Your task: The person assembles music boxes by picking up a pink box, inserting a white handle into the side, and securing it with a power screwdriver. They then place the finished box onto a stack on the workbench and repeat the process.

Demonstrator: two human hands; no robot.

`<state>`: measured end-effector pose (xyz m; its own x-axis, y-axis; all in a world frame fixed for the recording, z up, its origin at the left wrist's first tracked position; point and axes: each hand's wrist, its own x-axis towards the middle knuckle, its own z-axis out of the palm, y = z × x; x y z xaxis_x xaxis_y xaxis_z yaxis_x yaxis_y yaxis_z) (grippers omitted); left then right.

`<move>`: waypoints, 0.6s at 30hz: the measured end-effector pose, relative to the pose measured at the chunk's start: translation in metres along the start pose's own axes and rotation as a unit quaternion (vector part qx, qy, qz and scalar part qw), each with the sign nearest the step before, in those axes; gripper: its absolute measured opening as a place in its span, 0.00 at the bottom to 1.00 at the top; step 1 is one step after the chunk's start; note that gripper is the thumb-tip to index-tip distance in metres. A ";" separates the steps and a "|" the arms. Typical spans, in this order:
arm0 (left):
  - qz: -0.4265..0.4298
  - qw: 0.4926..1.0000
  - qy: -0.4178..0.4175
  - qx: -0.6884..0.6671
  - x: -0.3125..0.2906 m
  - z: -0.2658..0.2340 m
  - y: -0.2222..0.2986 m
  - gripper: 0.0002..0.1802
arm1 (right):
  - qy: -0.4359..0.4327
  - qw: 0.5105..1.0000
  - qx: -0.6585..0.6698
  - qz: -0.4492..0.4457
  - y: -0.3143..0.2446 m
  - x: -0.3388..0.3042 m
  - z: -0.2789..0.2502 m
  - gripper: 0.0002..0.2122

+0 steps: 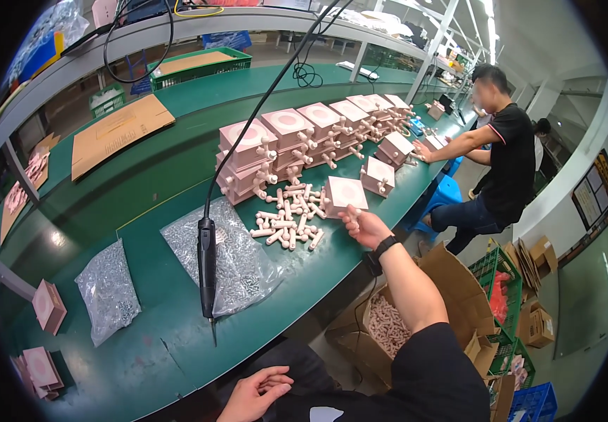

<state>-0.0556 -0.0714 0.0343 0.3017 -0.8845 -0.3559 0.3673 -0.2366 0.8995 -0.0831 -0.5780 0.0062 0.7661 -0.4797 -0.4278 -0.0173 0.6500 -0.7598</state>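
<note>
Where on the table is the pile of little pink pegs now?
In the head view, the pile of pegs lies mid-picture on the green table, between the larger clear bag to its left and the pink box by the right hand.

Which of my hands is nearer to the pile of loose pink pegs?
Right. Your right hand is right of the pile, at a pink box; your left hand is farther, at the picture's lower edge.

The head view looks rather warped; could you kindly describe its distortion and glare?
Head view: the grey shelf rail bows near the rim, and the corners go black; head view: ceiling lights glare white, while the smaller plastic bag catches highlights.
</note>
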 end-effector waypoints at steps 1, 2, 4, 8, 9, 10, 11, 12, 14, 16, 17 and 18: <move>0.002 1.000 -0.002 0.000 0.001 0.001 0.000 0.21 | 0.016 1.000 -0.022 0.003 -0.006 0.004 -0.005 0.17; -0.001 1.000 0.001 0.000 -0.001 0.000 0.000 0.21 | 0.027 0.999 -0.044 0.008 -0.008 0.006 -0.003 0.19; -0.006 1.000 0.009 -0.002 -0.004 -0.001 -0.002 0.21 | 0.099 0.984 -0.148 -0.009 -0.011 -0.004 0.002 0.21; 0.018 0.998 0.053 -0.041 -0.022 -0.003 -0.009 0.16 | 0.360 0.792 -0.473 -0.140 -0.032 -0.020 0.004 0.27; 0.017 0.998 0.050 -0.044 -0.024 -0.004 -0.008 0.16 | 0.469 0.635 -0.571 -0.226 -0.038 -0.026 -0.002 0.29; 0.013 0.997 0.046 -0.052 -0.025 -0.006 -0.006 0.18 | 0.470 0.633 -0.572 -0.225 -0.044 -0.021 -0.009 0.29; 0.009 0.997 0.044 -0.060 -0.027 -0.008 -0.004 0.19 | 0.470 0.606 -0.587 -0.259 -0.051 -0.004 -0.019 0.29; 0.005 0.997 0.038 -0.067 -0.026 -0.008 -0.003 0.21 | 0.472 0.576 -0.600 -0.292 -0.057 0.012 -0.032 0.28; 0.010 0.998 0.030 -0.053 -0.021 -0.007 0.001 0.21 | 0.471 0.545 -0.611 -0.327 -0.064 0.035 -0.058 0.28; 0.019 0.999 0.017 -0.024 -0.015 -0.006 0.004 0.20 | 0.426 0.546 -0.634 -0.345 -0.077 0.046 -0.087 0.25; 0.020 0.999 0.019 -0.023 -0.015 -0.005 0.004 0.20 | 0.400 0.548 -0.645 -0.353 -0.079 0.048 -0.086 0.24; 0.017 0.999 0.021 -0.026 -0.016 -0.004 0.003 0.20 | 0.400 0.548 -0.644 -0.354 -0.079 0.048 -0.087 0.24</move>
<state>-0.0553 -0.0563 0.0413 0.3520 -0.8734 -0.3365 0.4013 -0.1840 0.8973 -0.1010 -0.7035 0.0028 0.3559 -0.7827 0.5106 -0.7311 -0.5735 -0.3695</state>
